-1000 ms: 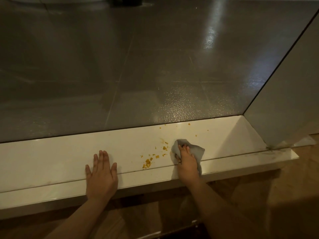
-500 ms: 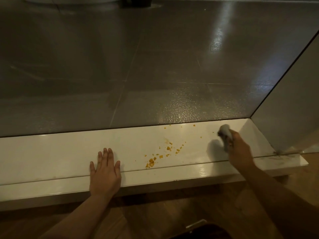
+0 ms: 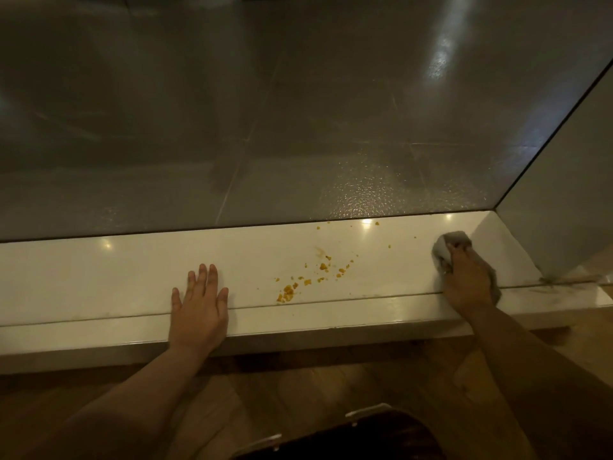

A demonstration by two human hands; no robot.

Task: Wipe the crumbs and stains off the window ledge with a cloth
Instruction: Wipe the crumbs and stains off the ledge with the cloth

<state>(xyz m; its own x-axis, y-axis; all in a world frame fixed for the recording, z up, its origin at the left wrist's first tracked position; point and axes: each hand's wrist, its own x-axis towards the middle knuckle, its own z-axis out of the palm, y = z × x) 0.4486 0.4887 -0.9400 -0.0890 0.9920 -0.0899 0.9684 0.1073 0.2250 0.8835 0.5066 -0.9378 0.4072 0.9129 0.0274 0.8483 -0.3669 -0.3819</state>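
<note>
- The grey cloth [image 3: 446, 247] is bunched into a wad at the far right end of the white window ledge [image 3: 99, 277], close to the corner where the grey side panel [image 3: 564, 210] meets the window glass [image 3: 298, 127].
- The right hand [image 3: 467, 283] sits right on top of it. Its fingers [image 3: 453, 255] are curled down into the wad and gripping it, so most of the cloth is hidden under the palm. One lump pokes out past the fingertips toward the glass, and a strip shows along the hand's right side.
- The left hand [image 3: 200, 307] lies flat, palm down, over the seam that runs along the ledge. Its fingers [image 3: 203, 277] are straight and close together with the thumb out to the side, holding nothing.
- The orange crumbs [image 3: 288, 293] lie between the two hands, nearer the left one. The thickest clump is just by the seam, with a trail scattering up and right toward the glass, and a few loose bits sit at the glass edge.
- A faint brownish stain [image 3: 320, 250] sits just above the crumb trail.
- The cloth is well apart from the main clump, with only glossy ledge and a couple of stray specks between them.
- Dark grime marks [image 3: 554, 280] sit at the foot of the side panel, just right of the cloth hand.
- The wood floor [image 3: 298, 376] is below the ledge. There's a dark thing [image 3: 348, 436] at the bottom edge, and I can't tell what it is.
</note>
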